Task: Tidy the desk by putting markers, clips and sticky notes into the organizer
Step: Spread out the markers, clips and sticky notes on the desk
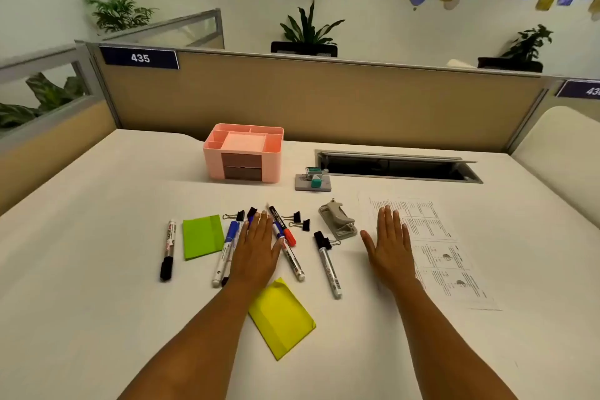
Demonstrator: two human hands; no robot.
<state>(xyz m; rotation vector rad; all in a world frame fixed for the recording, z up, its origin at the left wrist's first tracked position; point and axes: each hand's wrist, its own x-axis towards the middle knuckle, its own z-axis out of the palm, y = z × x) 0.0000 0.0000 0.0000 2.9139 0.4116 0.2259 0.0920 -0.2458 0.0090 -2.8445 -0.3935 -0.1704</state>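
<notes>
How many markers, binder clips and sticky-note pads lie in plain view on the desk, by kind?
Markers: 5
Binder clips: 4
Sticky-note pads: 2, one green, one yellow
Total: 11. The flat left hand partly covers something dark that I left uncounted.

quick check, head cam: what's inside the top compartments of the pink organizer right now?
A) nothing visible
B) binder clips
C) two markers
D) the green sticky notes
A: the pink organizer's top compartments look bare, while the markers, green sticky notes, yellow sticky notes and binder clips all lie on the desk, and both the left hand and right hand are flat and hold nothing.
</notes>
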